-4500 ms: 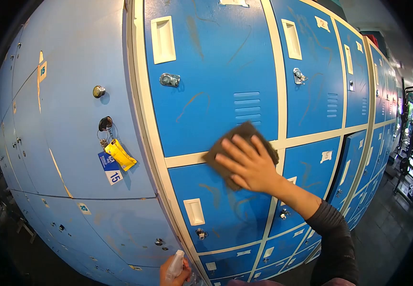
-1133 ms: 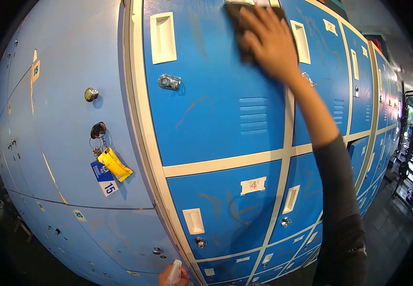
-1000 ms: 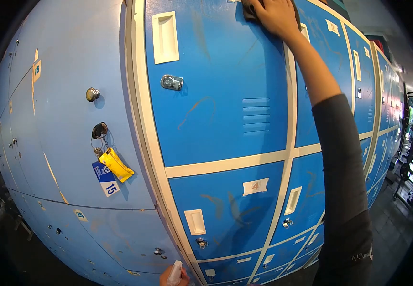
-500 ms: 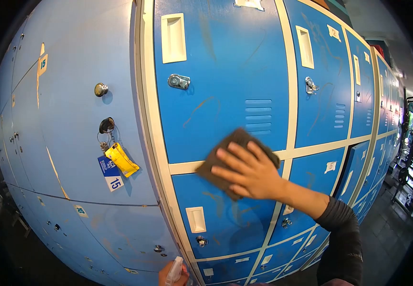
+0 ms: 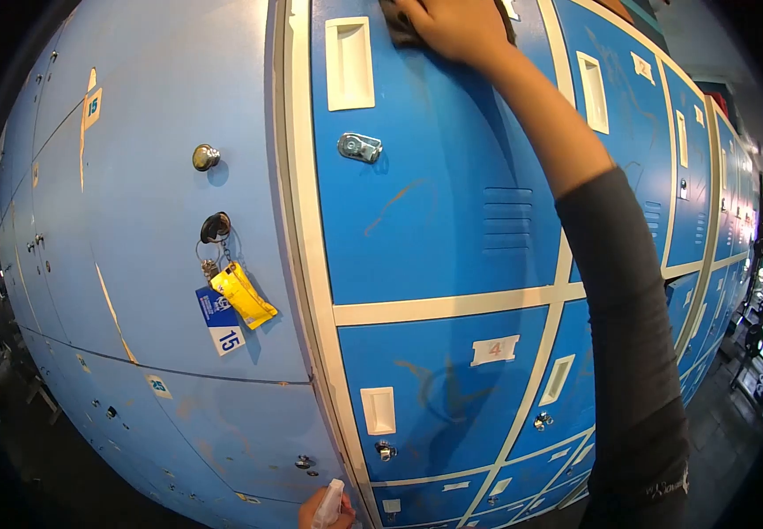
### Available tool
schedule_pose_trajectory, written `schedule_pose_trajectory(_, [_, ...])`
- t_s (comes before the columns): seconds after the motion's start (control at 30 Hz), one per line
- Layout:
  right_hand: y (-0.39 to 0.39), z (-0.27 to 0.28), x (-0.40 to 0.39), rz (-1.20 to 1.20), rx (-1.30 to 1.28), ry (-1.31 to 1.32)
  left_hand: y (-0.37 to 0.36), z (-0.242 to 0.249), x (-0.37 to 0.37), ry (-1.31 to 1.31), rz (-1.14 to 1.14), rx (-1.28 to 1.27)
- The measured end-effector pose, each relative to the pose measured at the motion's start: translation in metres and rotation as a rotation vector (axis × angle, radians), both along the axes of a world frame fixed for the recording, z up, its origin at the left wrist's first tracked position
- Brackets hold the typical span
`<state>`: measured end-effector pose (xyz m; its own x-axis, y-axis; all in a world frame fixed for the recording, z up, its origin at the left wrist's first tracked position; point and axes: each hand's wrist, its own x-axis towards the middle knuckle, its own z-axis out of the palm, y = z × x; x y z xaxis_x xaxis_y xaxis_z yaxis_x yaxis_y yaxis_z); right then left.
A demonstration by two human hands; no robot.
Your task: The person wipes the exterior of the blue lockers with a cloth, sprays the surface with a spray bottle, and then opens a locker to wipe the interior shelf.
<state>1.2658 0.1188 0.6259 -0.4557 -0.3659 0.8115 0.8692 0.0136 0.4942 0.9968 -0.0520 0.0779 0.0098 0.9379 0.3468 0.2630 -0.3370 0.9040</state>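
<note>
At the top edge of the view my right hand (image 5: 462,28) presses a dark cloth (image 5: 401,28) against the upper part of a bright blue locker door (image 5: 434,132). Part of the fingers and the cloth is cut off by the frame. Low in the view, my left hand (image 5: 312,507) is closed around a spray bottle (image 5: 330,502), of which only the pale top shows. The upper door bears a recessed white handle (image 5: 349,63), a metal hasp (image 5: 360,147) and brownish streaks. Beneath it is a locker door (image 5: 434,370) with a label reading 4.
Pale blue lockers (image 5: 161,264) stand on the left. From one lock hang keys with a yellow tag (image 5: 244,295) and a blue-white tag (image 5: 221,319) marked 15. More blue lockers (image 5: 615,159) run off to the right, one with its door (image 5: 679,304) ajar.
My right hand and the cloth have moved up from the bar between the doors to the top of the upper door, uncovering the label 4. My left hand stays low with the spray bottle.
</note>
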Motion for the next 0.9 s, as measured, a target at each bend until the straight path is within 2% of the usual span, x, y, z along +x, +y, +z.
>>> schedule_pose_trajectory(0.1, [0.006,0.011,-0.009,0.021,0.012,0.031,-0.006,0.01,0.001,-0.051,0.006,-0.048])
schedule_pose_trajectory(0.2, [0.006,-0.022,-0.008,0.032,-0.027,0.038,-0.009,0.012,-0.002,-0.061,0.027,-0.14])
schedule_pose_trajectory(0.3, [0.003,-0.093,-0.003,0.033,-0.032,-0.021,-0.012,0.016,-0.002,-0.105,0.03,-0.157])
schedule_pose_trajectory(0.47, [-0.045,-0.252,0.004,-0.013,-0.527,-0.076,-0.011,0.009,-0.005,-0.086,0.021,-0.078])
schedule_pose_trajectory(0.53, [-0.049,-0.308,0.011,-0.07,-0.671,-0.257,-0.009,0.005,-0.01,-0.055,-0.019,-0.013])
schedule_pose_trajectory(0.57, [-0.048,-0.329,0.014,-0.156,-0.618,-0.356,-0.011,0.006,-0.011,-0.087,-0.037,-0.026])
schedule_pose_trajectory(0.67, [-0.048,-0.311,0.025,-0.141,-0.607,-0.471,-0.018,0.019,-0.009,-0.173,-0.083,-0.065])
schedule_pose_trajectory(0.77, [-0.046,-0.244,0.027,-0.055,-0.549,-0.184,-0.02,0.03,-0.006,-0.225,-0.073,-0.096])
schedule_pose_trajectory(0.83, [-0.038,-0.191,0.02,-0.042,-0.335,-0.04,-0.016,0.018,-0.007,-0.229,-0.03,-0.113])
schedule_pose_trajectory(0.9, [-0.018,-0.131,0.009,0.031,-0.087,-0.025,-0.02,0.021,-0.009,-0.251,-0.066,-0.175])
